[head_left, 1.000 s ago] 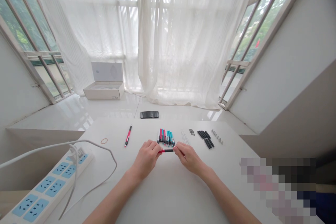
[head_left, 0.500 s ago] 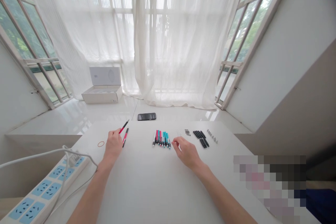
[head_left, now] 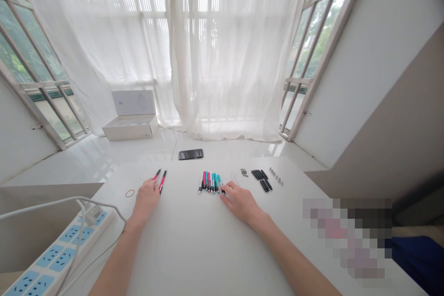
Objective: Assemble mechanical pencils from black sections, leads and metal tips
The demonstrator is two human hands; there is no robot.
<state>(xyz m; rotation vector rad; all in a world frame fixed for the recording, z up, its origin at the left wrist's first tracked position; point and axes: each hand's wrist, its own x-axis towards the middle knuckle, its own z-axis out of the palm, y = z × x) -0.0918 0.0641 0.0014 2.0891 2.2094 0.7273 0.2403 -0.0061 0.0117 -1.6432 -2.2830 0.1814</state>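
My left hand (head_left: 147, 198) is closed on a red and black pen (head_left: 157, 174), low at the table's left side. A second red and black pen (head_left: 163, 180) lies just right of it, close to the fingers. In the middle, red, teal and clear pen barrels (head_left: 209, 181) with black clips lie in a row. My right hand (head_left: 243, 201) pinches the near end of the rightmost teal pen barrel (head_left: 219, 179); its fingertips partly cover that end. Thin refills (head_left: 233, 176) lie just beyond this hand.
To the right lie small dark springs or clips (head_left: 244, 172), black grips (head_left: 262, 179) and grey tips (head_left: 276, 175). A rubber band (head_left: 129, 193) is at left, near a power strip (head_left: 65, 245) with cables. A phone (head_left: 190, 154) and an open white box (head_left: 130, 127) stand farther back.
My left hand has lowered its pen beside the other one on the table. My right hand has moved onto the end of the rightmost teal barrel. The whole view has shifted slightly.
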